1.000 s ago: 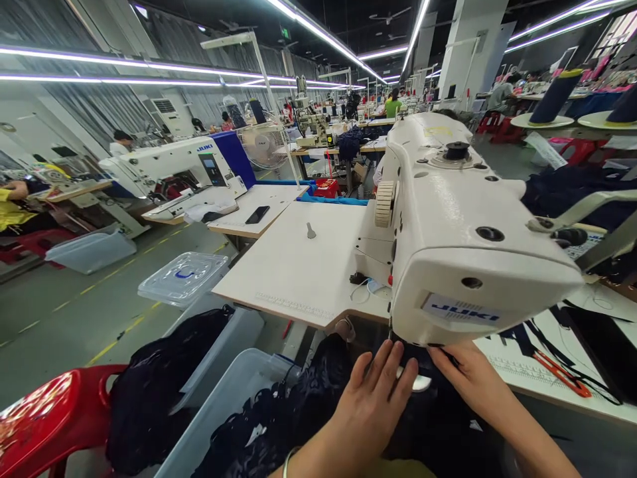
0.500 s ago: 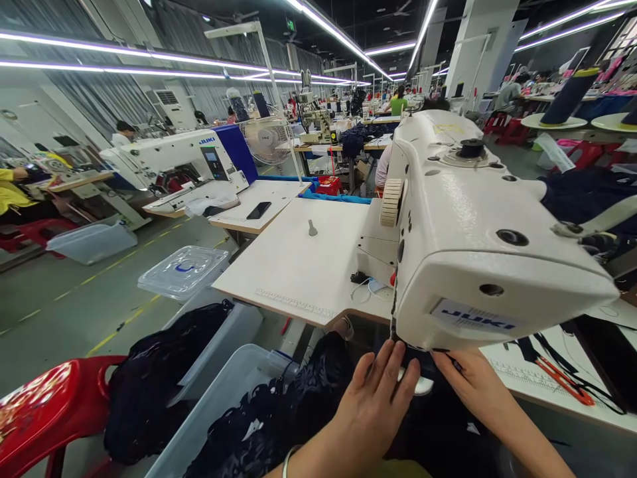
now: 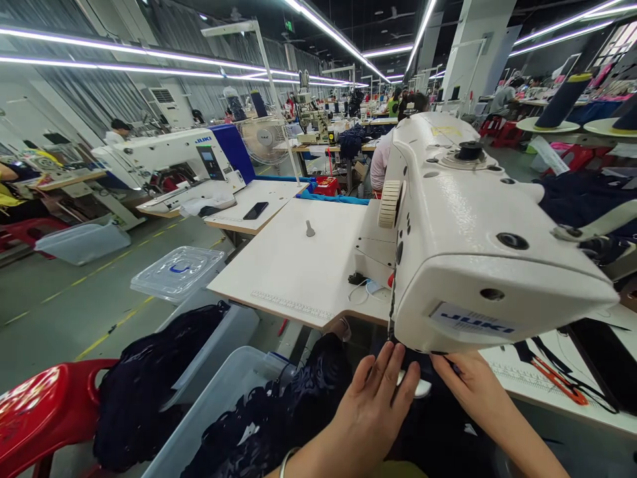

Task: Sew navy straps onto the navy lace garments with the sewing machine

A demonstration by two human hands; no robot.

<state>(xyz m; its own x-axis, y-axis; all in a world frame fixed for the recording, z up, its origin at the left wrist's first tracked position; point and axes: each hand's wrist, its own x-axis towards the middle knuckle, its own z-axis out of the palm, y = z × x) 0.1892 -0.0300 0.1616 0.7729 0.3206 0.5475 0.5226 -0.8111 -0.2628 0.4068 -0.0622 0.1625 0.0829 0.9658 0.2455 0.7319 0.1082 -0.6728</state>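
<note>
My left hand lies with its fingers stretched out and a little spread over dark navy fabric, just under the head of a white sewing machine. A rounded white piece shows beside its fingers. On the other side of that piece, my right hand has its thumb and fingers closed, with a dark bit of the fabric between them. The machine head hides the needle and the fingertips of the right hand. The fabric hangs over the table edge towards my lap.
Left of the machine, a small grey metal piece lies on the white table. Orange-handled scissors and a black phone-like slab lie at right. Plastic bins of navy garments and a red stool stand at lower left.
The view has shifted slightly to the right. Both hands keep nearly the same place and pose at the machine; the fabric shows no clear movement.
</note>
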